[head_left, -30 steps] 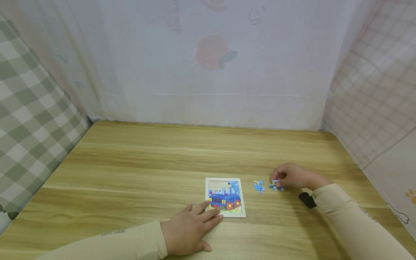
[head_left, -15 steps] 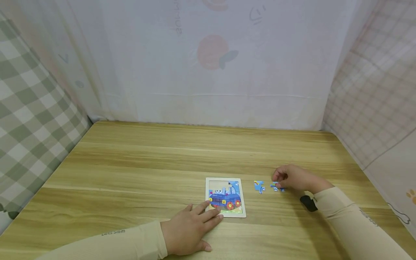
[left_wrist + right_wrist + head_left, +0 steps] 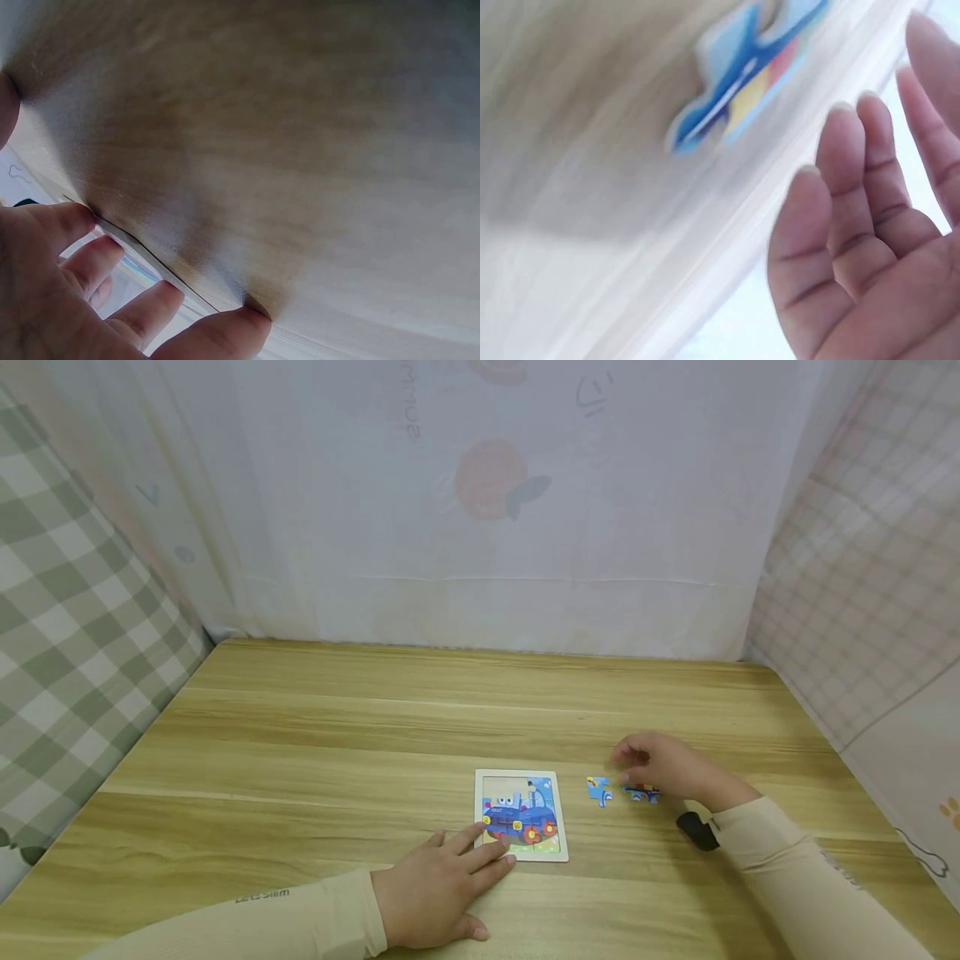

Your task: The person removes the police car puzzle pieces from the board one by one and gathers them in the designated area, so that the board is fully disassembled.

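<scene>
On the table lies a jigsaw puzzle frame (image 3: 561,835) with a blue vehicle picture in it; bare backing shows at its upper left. My left hand (image 3: 431,893) rests with spread fingers on the frame's lower left edge, and its fingertips touch that edge in the left wrist view. To the frame's right is a loose blue puzzle piece (image 3: 599,791). Farther right lies a second puzzle piece (image 3: 642,793), blue with red and yellow, partly hidden by my right hand (image 3: 667,768). The right wrist view shows this hand's fingers loosely bent, holding nothing, apart from a puzzle piece (image 3: 742,79).
The wooden table (image 3: 337,727) reaches back to a pale printed curtain (image 3: 360,510). Checked cloth (image 3: 67,610) hangs on the left, and another cloth (image 3: 847,568) on the right. A black object (image 3: 697,832) is at my right wrist.
My right hand has let go of the right-hand puzzle piece and shifted slightly left and up. More of that piece shows, with red and yellow on it. My left hand stays put.
</scene>
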Tool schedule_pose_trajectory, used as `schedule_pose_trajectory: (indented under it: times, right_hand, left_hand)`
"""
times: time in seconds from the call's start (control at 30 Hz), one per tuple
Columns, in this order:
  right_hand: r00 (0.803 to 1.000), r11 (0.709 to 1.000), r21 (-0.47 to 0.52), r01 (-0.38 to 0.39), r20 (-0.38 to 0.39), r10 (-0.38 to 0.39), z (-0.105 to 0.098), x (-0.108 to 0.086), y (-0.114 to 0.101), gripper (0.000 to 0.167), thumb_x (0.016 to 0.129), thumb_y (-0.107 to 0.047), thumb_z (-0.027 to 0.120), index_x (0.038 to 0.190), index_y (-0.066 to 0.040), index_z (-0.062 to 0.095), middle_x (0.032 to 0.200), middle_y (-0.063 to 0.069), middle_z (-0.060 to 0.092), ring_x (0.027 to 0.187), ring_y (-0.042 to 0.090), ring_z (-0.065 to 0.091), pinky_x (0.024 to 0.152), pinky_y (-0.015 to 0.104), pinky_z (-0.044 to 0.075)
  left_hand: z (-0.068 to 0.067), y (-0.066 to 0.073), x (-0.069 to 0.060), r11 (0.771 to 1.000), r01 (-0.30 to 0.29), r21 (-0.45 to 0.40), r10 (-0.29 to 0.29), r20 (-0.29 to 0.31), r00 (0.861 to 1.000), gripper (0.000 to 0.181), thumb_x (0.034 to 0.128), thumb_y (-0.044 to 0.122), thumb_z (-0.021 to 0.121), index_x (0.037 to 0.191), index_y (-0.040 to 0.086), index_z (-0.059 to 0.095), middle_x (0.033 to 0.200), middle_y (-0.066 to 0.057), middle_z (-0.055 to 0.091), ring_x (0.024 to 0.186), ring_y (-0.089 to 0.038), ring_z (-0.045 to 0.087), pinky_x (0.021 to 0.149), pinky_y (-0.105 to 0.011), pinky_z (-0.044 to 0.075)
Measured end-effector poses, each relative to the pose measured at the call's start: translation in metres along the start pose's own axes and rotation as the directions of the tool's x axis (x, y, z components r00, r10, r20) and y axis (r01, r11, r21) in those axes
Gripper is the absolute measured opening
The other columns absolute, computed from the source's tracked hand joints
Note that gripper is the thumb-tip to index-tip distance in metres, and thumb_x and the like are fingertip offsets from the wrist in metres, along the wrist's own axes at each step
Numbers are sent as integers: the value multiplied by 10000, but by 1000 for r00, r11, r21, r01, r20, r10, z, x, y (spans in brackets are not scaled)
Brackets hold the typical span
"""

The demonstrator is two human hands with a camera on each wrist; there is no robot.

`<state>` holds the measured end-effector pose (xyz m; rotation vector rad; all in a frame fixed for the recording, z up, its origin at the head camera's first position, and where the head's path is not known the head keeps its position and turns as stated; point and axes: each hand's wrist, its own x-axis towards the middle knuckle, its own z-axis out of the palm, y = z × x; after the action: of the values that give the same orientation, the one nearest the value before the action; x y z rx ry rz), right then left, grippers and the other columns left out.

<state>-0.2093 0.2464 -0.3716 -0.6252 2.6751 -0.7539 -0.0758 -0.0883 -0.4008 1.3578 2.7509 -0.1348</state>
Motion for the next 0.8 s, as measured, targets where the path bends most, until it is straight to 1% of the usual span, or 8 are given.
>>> schedule_pose_trajectory:
  times: [0.1,0.23,0.37,0.47,0.6,0.8]
  right_hand:
    - [999,1000,8,4,-34,-3,4,1,-9,206,843,-105,726,1019,-13,669,933,41,634,841,163,544,737,350,469]
    - [999,1000,27,-3,-41,5,11,3,-25,224,860,-100,710,1061,-9,669,1004,72,643,902,204,570,775,386,484]
    - [1000,1000,-11,-13,-28,13,20,7,-43,243,862,-103,710,1090,-29,673,1066,76,645,968,237,580,837,436,487]
    - [1000,999,-42,6,-17,-7,26,11,-53,249,856,-93,715,1096,-38,676,1080,69,651,987,244,584,864,449,485]
    - [1000,998,-49,27,-13,-28,34,18,-62,245,848,-77,721,1088,-50,683,1073,49,658,991,236,590,860,428,496]
    - [998,995,-72,66,-7,-66,46,26,-68,211,837,-64,727,1046,-60,697,1035,28,657,961,223,601,852,416,506]
  left_hand:
    - [0,0,0,1000,1,-1,-1,-4,1000,708,890,621,512,1469,223,422,1515,49,382,1371,-271,373,876,-483,508]
    - [1,0,0,1000,2,-2,-2,-9,1000,711,887,620,517,1468,221,425,1513,48,386,1370,-273,376,870,-489,510]
    - [1,0,1,1000,6,-13,-6,0,1000,717,886,621,516,1473,222,417,1517,49,378,1376,-274,368,869,-501,509]
    - [0,0,1,1000,12,-22,-11,15,1000,720,887,625,508,1479,228,408,1523,52,369,1382,-273,357,876,-505,506]
    - [0,1,1,1000,16,-24,-16,31,999,720,889,632,495,1482,235,401,1527,56,362,1386,-271,351,885,-503,502]
    - [-1,1,1,999,16,-41,-15,41,999,718,891,630,495,1483,236,399,1529,57,358,1388,-273,347,882,-509,503]
